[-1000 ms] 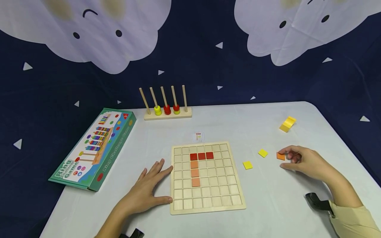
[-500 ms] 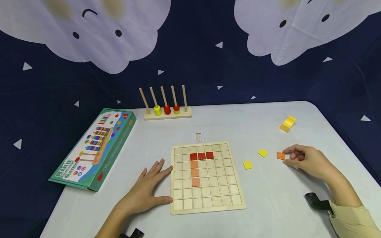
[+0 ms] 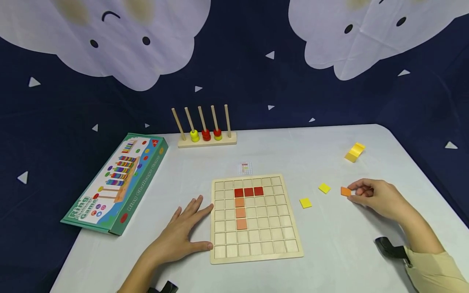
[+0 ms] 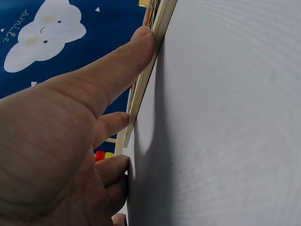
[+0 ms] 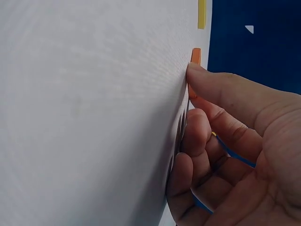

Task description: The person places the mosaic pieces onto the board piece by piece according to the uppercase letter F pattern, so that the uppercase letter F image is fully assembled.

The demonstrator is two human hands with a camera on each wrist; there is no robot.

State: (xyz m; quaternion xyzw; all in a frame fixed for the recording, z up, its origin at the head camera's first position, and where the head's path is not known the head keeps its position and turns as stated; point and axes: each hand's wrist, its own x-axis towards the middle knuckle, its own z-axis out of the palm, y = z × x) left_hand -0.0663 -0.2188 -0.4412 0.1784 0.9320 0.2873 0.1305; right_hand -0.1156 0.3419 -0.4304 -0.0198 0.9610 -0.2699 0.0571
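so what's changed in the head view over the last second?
Right hand shifted slightly right: its index finger had overlapped the orange tile's far edge; now that finger and the thumb pinch the tile's right side. The tile hardly moved. Unchanged: left hand at the board's left edge, both flat yellow tiles.

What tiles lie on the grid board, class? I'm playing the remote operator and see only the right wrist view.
Observer: On the grid board, three red tiles form a row, with three orange-toned tiles in a column below the leftmost.
Operator: Thanks. My view shows the right hand pinching an orange tile. Where is the left hand?
Observer: Beside the grid board, touching its left edge.
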